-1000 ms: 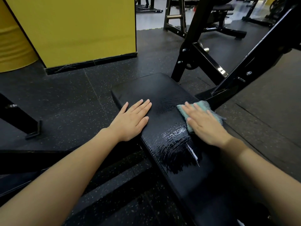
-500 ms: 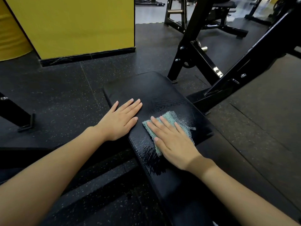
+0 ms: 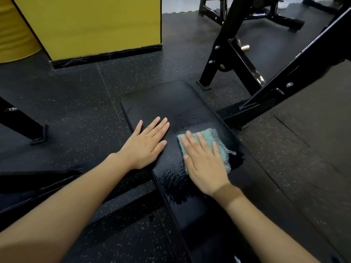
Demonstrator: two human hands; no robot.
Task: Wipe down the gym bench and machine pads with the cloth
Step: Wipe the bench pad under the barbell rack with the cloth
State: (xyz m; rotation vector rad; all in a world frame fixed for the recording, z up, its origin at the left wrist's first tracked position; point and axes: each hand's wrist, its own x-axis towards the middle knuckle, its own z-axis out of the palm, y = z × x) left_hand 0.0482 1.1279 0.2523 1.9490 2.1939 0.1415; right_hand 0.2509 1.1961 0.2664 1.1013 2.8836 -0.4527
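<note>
— Pressing down with straight fingers, the right hand [image 3: 204,164] pins the teal cloth [image 3: 221,148] to the bench pad [image 3: 171,99]. What's changed?
— The cloth has swept in from the pad's right edge to mid-pad, leaving wet streaks [image 3: 171,179]. The left hand [image 3: 148,143] stays flat, bracing. The far end looks unwiped.

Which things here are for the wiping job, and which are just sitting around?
For the job:
- green cloth
- right hand, pressing flat on the cloth
- black bench pad, with wet streaks
- left hand, resting flat on the pad

Just around:
- black machine frame
- yellow wall
- speckled floor
</note>
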